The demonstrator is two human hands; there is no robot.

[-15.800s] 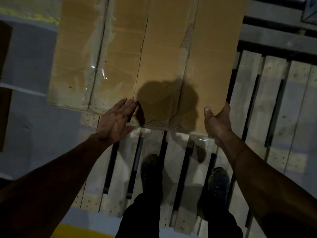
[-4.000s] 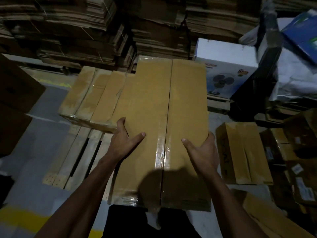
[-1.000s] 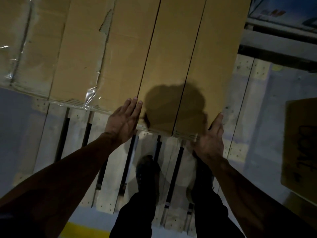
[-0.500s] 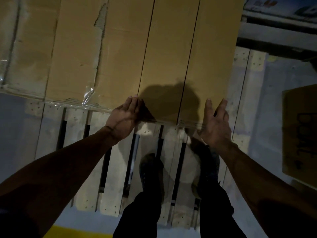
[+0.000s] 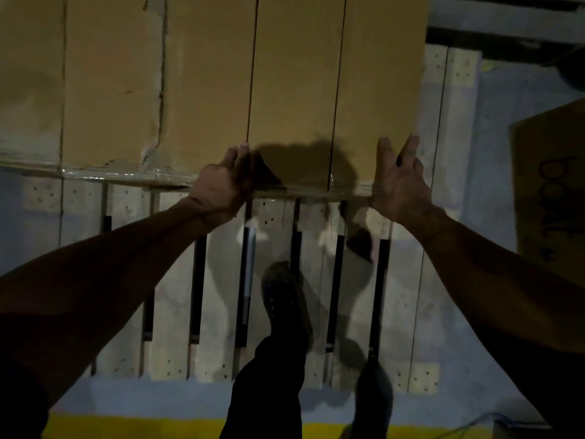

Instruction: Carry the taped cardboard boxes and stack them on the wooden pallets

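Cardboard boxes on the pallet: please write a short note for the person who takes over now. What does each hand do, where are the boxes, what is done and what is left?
Left hand: fingers straight, pressing the near left corner of the right-hand taped box.
Right hand: fingers straight, against its near right corner.
Boxes: this box lies flat on the wooden pallet, beside the torn box on its left.
Done: both boxes are down on the pallet.
Left: let go, then fetch more; another box lies on the floor to the right.

Tan cardboard boxes [image 5: 335, 74], pale wooden pallet [image 5: 221, 312], grey floor [image 5: 474, 312] with yellow stripe [image 5: 126, 426].
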